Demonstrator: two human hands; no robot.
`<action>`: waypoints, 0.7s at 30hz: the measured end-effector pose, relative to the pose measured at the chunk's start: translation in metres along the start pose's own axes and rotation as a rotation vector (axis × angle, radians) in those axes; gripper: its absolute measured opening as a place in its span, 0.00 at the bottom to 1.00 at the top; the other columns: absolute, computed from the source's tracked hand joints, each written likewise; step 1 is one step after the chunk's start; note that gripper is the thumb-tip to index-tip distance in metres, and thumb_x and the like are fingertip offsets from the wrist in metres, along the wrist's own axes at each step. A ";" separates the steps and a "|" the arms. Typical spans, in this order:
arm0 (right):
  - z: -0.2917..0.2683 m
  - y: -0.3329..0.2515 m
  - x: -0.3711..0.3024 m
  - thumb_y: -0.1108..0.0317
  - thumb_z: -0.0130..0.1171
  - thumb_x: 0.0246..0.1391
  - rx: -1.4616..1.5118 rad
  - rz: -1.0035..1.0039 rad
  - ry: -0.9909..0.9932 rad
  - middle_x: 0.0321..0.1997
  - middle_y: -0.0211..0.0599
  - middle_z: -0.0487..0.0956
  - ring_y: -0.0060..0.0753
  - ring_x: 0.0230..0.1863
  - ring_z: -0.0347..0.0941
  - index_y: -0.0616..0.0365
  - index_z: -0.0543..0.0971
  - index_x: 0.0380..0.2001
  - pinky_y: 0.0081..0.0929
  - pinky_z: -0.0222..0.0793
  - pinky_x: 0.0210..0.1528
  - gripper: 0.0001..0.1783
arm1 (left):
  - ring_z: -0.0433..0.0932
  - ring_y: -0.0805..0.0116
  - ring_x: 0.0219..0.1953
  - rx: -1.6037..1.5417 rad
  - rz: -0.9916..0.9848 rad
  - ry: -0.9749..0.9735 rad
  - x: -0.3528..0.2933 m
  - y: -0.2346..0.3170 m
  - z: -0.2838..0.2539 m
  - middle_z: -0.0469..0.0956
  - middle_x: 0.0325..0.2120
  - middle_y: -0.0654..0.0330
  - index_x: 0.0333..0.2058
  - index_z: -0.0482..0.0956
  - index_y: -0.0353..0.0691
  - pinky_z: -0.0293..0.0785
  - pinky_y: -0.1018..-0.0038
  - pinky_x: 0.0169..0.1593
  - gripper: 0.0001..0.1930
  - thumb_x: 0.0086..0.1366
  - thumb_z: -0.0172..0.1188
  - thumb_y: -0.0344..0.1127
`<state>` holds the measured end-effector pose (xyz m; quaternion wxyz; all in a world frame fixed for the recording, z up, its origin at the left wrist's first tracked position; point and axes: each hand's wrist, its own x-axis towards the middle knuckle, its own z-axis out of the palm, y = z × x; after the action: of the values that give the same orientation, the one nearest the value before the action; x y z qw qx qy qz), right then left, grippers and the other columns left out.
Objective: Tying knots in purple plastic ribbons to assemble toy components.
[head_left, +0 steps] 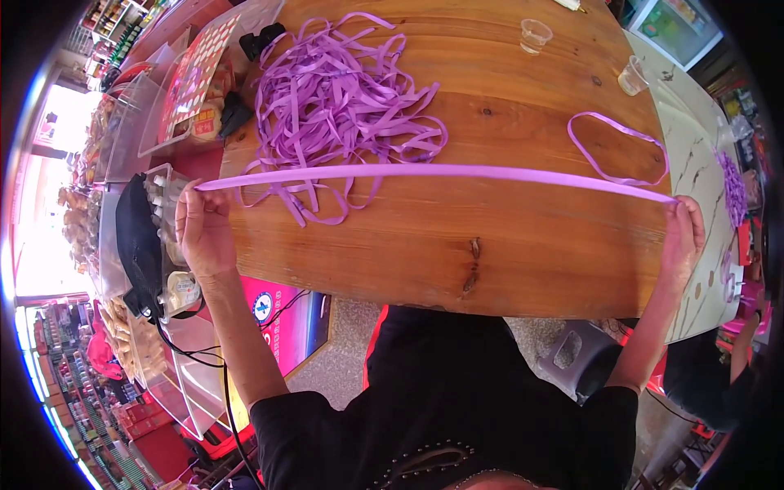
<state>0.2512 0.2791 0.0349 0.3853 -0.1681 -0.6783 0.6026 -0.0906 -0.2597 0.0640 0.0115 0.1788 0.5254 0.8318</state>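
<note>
A purple ribbon strap (457, 171) is stretched straight across, above the wooden table (392, 261). Its left end is pinched in my left hand (204, 233), beside the table's left edge. The other end sits between the closed fingers of my right hand (684, 237), near the table's right side. Behind the taut strap lies a large tangled heap of purple straps (335, 98), with a few loops hanging forward under it. A single purple loop (576, 143) rests on the table at the right.
Two clear plastic cups (535, 37) stand at the far right. Clear bins with packaged goods and a black pouch (139, 245) line the left side. A marbled white surface (694, 163) borders the right. A grey stool (576, 355) stands below, and another person (710, 376) is at the right.
</note>
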 end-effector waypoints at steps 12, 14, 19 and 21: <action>0.006 -0.004 0.033 0.77 0.51 0.54 1.102 0.145 0.018 0.39 0.38 0.67 0.32 0.44 0.64 0.67 0.67 0.47 0.42 0.56 0.57 0.16 | 0.51 0.78 0.18 -0.742 -0.189 -0.110 0.011 -0.027 0.079 0.57 0.16 0.71 0.31 0.72 0.38 0.53 0.79 0.27 0.13 0.66 0.49 0.42; 0.004 -0.012 0.040 0.80 0.49 0.53 1.196 0.022 0.054 0.36 0.36 0.67 0.31 0.40 0.64 0.66 0.65 0.46 0.41 0.55 0.56 0.16 | 0.50 0.79 0.18 -0.515 -0.290 -0.048 0.000 -0.036 0.097 0.55 0.16 0.71 0.31 0.73 0.36 0.51 0.80 0.24 0.14 0.67 0.48 0.42; 0.002 0.001 0.050 0.81 0.49 0.54 1.379 0.105 0.054 0.35 0.34 0.66 0.26 0.33 0.63 0.64 0.66 0.41 0.34 0.58 0.46 0.11 | 0.54 0.80 0.20 -0.299 -0.411 -0.038 -0.025 -0.046 0.148 0.59 0.19 0.70 0.36 0.74 0.34 0.56 0.81 0.26 0.13 0.68 0.48 0.39; 0.023 -0.004 0.045 0.78 0.50 0.55 1.088 0.140 0.021 0.33 0.33 0.66 0.23 0.32 0.62 0.63 0.67 0.43 0.30 0.58 0.44 0.11 | 0.60 0.80 0.24 -0.246 -0.428 -0.127 -0.031 -0.050 0.154 0.66 0.23 0.69 0.41 0.74 0.33 0.63 0.80 0.30 0.11 0.67 0.48 0.34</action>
<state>0.2062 0.2931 0.0532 0.3824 0.0047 -0.2519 0.8890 -0.0222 -0.1095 0.0706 0.2417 0.1127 0.4445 0.8552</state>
